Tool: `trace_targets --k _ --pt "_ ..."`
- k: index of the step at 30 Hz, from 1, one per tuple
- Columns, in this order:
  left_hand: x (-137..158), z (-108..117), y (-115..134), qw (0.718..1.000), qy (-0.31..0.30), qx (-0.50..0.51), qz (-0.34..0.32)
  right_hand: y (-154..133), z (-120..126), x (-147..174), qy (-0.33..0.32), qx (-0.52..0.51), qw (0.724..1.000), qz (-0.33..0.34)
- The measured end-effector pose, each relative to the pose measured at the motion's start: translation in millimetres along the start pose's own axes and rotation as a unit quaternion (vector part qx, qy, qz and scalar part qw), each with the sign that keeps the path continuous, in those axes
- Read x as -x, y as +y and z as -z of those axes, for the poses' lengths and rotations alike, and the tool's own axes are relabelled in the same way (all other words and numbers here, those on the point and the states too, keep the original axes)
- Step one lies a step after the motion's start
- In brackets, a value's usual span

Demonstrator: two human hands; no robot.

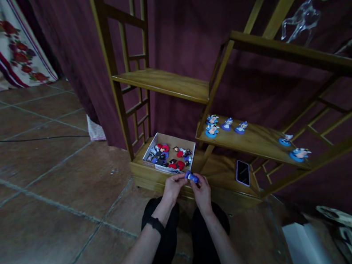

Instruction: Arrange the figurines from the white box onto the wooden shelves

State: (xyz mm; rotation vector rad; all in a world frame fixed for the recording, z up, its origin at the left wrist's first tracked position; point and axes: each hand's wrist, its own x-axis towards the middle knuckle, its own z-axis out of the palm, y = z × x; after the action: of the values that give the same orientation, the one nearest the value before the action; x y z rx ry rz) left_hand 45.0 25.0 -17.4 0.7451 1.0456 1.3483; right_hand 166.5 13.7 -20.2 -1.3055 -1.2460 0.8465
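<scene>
Between my two hands is a small purple figurine (191, 176), held in front of the shelf's lowest board. My left hand (174, 187) pinches it from the left, a dark band on that wrist. From the right, the fingers of my right hand (202, 193) close on the same figurine. Just beyond them sits a shallow cardboard box (187, 141) with several small red, black and purple figurines (176, 164) lying jumbled in it. On the raised board to the right stand purple figurines (241, 127) and blue-based figurines (212, 131), with further blue-based ones (299, 154) toward its right end.
The wooden shelf unit (161, 82) has boards at several heights. A phone (242, 172) lies on the lowest board. A clear glass animal (308, 13) stands at upper right. A thin cable (28, 139) crosses the tiled floor, and a white box (303, 246) is at lower right.
</scene>
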Motion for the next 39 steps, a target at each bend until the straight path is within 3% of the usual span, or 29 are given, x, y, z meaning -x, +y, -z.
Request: trace_targets --k 4,9,16,21,39 --pt "-2.7 0.7 -0.9 1.0 -0.009 -0.014 0.005 -2.1 1.3 -0.5 -0.003 0.023 1.0 0.015" --pt "-5.3 2.9 -1.7 0.999 -0.027 -0.035 0.012 -5.2 4.4 0.0 -0.017 -0.01 1.0 -0.012" --pt "-2.0 2.6 1.5 0.997 -0.044 -0.06 0.016 3.7 8.3 0.9 -0.027 0.113 0.989 0.09" --pt "0.7 2.0 5.4 0.996 -0.053 -0.064 0.022 7.4 9.6 1.2 -0.028 0.14 0.982 0.126" --pt "6.5 -1.3 8.0 0.996 -0.049 -0.075 0.011 13.5 8.5 2.0 -0.025 0.108 0.988 0.11"
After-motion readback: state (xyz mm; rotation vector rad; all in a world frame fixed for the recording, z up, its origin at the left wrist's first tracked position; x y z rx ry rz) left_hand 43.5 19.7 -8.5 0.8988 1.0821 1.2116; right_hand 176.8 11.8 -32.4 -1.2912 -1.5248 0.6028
